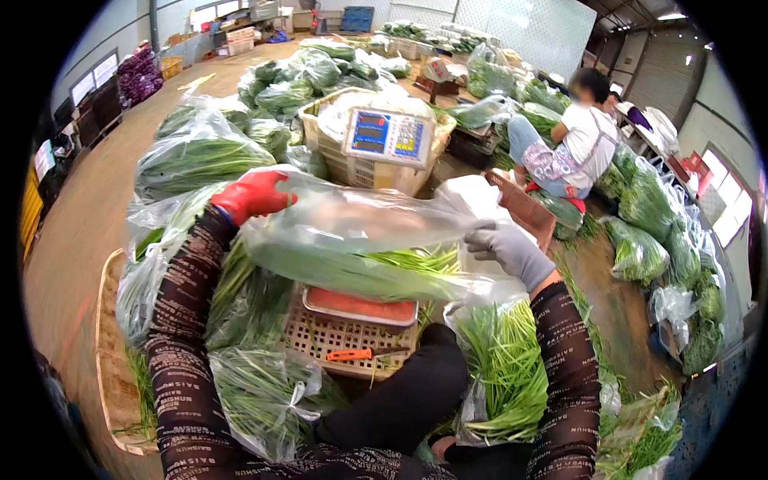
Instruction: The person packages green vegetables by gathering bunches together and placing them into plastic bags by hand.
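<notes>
A clear plastic bag point(344, 220) with long green vegetables inside stretches between my two hands. My left hand point(256, 196), in a red glove, grips its left end. My right hand point(508, 250), in a grey glove, holds the other end. Below the bag, a red-topped scale tray point(360, 306) rests on a beige crate point(308, 332). An orange knife point(350, 354) lies on the crate. Behind the bag stands a scale display point(389, 137). Loose green stalks point(508, 368) lie by my right forearm, and a tied bag of greens point(264, 392) sits in front of me.
Filled bags of greens point(196, 152) are piled at the left. A seated person point(584, 136) is at the upper right, near a brown crate point(520, 204). More bagged greens point(648, 196) line the right side. A long beige crate point(112, 352) stands at the lower left.
</notes>
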Tool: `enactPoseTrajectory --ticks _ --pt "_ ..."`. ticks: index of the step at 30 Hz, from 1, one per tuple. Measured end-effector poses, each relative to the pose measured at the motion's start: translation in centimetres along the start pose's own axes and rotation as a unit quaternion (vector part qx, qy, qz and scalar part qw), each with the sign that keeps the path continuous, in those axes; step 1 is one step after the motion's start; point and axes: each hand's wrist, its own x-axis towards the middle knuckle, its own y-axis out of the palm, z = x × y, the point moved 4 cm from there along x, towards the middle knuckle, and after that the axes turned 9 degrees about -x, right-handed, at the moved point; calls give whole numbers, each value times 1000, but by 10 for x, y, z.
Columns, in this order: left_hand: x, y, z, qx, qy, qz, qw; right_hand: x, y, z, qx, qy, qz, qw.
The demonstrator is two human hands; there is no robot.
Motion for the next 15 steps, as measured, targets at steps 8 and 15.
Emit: enactPoseTrajectory --ticks 8,15 --pt "-48 -45 -61 -334 33 192 922 -70 -23 21 180 -75 37 980" --pt "-95 -8 -122 -360 169 71 915 -202 -49 -42 -59 9 -183 981"
